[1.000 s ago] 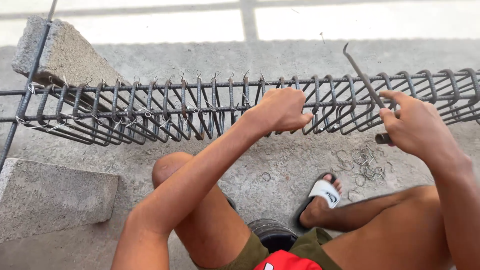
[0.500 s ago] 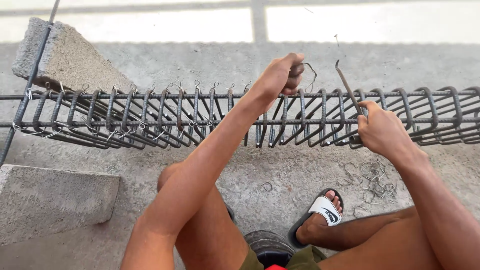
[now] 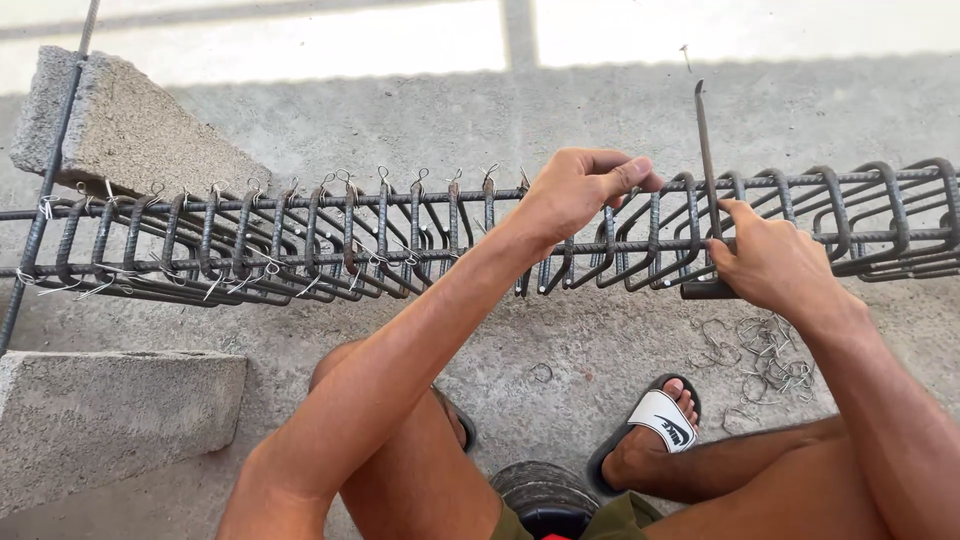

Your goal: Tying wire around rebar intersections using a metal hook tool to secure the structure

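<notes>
A long rebar cage [image 3: 300, 240] of grey bars and closely spaced stirrups runs left to right, raised off the concrete floor. Its left half carries several twisted wire ties; the right half shows none. My left hand [image 3: 575, 195] rests on the top bar at the middle, fingers curled and thumb pressed forward, pinching a thin tie wire that is barely visible. My right hand [image 3: 770, 262] grips the handle of a hooked metal tying tool [image 3: 703, 150], whose shaft stands almost upright against the cage just right of my left hand.
Two concrete blocks, one at the back left [image 3: 130, 130] and one at the front left [image 3: 110, 420], flank the cage. Loose tie wires [image 3: 765, 345] lie on the floor under my right hand. My sandalled foot [image 3: 655, 420] and a dark round seat [image 3: 540, 490] are below.
My left hand came down from above the cage, where it held a wire loop, onto the top bar. The tool in my right hand swung from a slant to nearly upright.
</notes>
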